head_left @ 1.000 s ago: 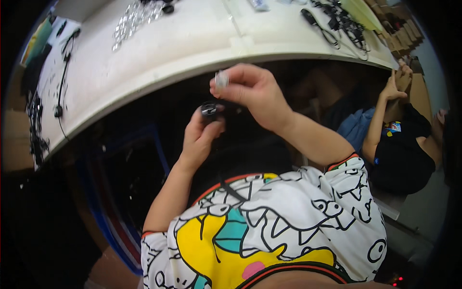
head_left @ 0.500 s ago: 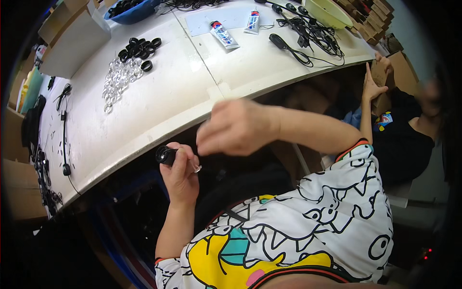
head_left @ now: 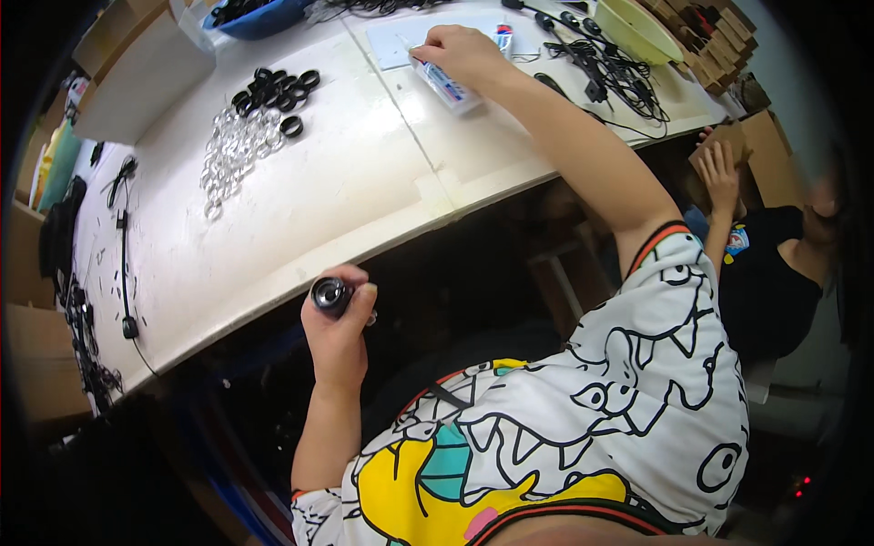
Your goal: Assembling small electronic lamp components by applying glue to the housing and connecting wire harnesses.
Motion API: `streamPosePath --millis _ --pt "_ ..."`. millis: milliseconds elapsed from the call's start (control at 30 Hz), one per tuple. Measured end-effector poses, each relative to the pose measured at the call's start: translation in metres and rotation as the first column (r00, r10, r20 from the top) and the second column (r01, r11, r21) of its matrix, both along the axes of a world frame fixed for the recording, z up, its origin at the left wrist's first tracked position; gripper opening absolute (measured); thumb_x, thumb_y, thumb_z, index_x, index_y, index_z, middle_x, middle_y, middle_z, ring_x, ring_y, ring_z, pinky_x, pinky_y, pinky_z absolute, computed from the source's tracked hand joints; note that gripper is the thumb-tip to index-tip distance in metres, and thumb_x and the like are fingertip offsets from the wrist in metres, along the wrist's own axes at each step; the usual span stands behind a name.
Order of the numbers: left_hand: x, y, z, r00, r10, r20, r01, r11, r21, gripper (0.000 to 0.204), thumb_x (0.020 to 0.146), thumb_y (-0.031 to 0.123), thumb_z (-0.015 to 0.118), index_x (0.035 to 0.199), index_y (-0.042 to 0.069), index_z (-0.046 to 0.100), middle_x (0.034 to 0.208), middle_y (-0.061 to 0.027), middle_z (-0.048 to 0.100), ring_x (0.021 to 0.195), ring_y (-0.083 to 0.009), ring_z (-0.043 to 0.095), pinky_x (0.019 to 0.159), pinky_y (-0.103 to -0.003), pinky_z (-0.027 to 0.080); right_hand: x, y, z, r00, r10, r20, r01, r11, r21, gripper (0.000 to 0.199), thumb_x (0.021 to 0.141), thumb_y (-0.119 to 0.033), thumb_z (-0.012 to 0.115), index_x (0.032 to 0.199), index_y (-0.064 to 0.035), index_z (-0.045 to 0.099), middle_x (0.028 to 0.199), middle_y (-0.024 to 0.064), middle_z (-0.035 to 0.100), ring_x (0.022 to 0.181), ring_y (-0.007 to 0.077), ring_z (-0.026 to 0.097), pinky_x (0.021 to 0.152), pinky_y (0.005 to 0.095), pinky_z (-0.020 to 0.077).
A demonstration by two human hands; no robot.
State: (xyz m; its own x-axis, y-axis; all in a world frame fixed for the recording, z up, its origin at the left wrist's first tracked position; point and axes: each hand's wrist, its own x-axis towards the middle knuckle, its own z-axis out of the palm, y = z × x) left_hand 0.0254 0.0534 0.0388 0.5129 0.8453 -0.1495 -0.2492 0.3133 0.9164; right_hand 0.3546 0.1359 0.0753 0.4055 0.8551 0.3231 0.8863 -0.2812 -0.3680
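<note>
Below the desk (head_left: 300,237) edge, left hand (head_left: 339,323) clasps a black cylinder (head_left: 330,295), unsupported, liable to drop; far right hand (head_left: 462,53) closes on a tube (head_left: 446,84).

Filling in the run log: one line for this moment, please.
left hand: holds black round part | right hand: on glue tube | white table

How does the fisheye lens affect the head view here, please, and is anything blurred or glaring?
In the head view, the white table edge bows into an arc and the corners go black; the left hand holding a small black cylinder is sharp, the right hand on the tube too; no harsh glare.
</note>
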Motion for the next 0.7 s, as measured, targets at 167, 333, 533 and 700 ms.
streamPosePath --millis 167,333,533,700 --pt "0.004 0.004 0.004 0.996 0.029 -0.087 -0.025 0.998 0.050 0.030 0.072 0.004 0.066 0.101 0.001 0.057 0.066 0.0051 0.048 0.055 -0.0017 0.040 0.049 -0.016 0.032 -0.101 -0.080 0.013 0.863 0.412 -0.294 -0.357 0.907 0.223 0.028 0.078 -0.031 0.058 0.078 -0.0042 0.062 0.064 0.0090 0.059 0.055 0.0192 0.057 0.054 0.0284 0.0437" --pt "0.015 -0.006 0.013 0.993 -0.096 -0.071 0.102 0.990 0.094 0.025 0.073 0.008 0.069 0.096 0.001 0.061 0.070 0.0039 0.054 0.059 -0.0012 0.044 0.051 -0.016 0.034 -0.152 -0.148 -0.016 0.708 0.569 -0.418 -0.399 0.811 0.427 0.012 0.078 -0.014 0.062 0.077 -0.0020 0.059 0.061 0.0071 0.057 0.051 0.0126 0.053 0.049 0.0227 0.0423" --pt "0.011 -0.021 0.005 0.992 -0.098 -0.078 0.108 0.985 0.135 0.020 0.072 0.000 0.067 0.091 -0.002 0.062 0.080 -0.0043 0.061 0.071 -0.0072 0.055 0.068 -0.019 0.045 -0.161 -0.167 -0.035 0.705 0.581 -0.408 -0.407 0.802 0.437 0.016 0.077 -0.018 0.063 0.077 -0.0032 0.057 0.061 0.0065 0.055 0.052 0.0174 0.053 0.048 0.0252 0.0420" --pt "0.009 -0.031 0.002 0.979 -0.124 -0.160 0.155 0.968 0.199 0.021 0.071 -0.001 0.067 0.091 -0.002 0.062 0.079 -0.0030 0.062 0.071 -0.0056 0.054 0.066 -0.019 0.044 -0.162 -0.175 -0.035 0.821 0.565 -0.078 -0.502 0.781 0.371 0.019 0.075 -0.022 0.063 0.073 -0.0062 0.054 0.056 0.0075 0.051 0.049 0.0249 0.052 0.045 0.0297 0.0401"
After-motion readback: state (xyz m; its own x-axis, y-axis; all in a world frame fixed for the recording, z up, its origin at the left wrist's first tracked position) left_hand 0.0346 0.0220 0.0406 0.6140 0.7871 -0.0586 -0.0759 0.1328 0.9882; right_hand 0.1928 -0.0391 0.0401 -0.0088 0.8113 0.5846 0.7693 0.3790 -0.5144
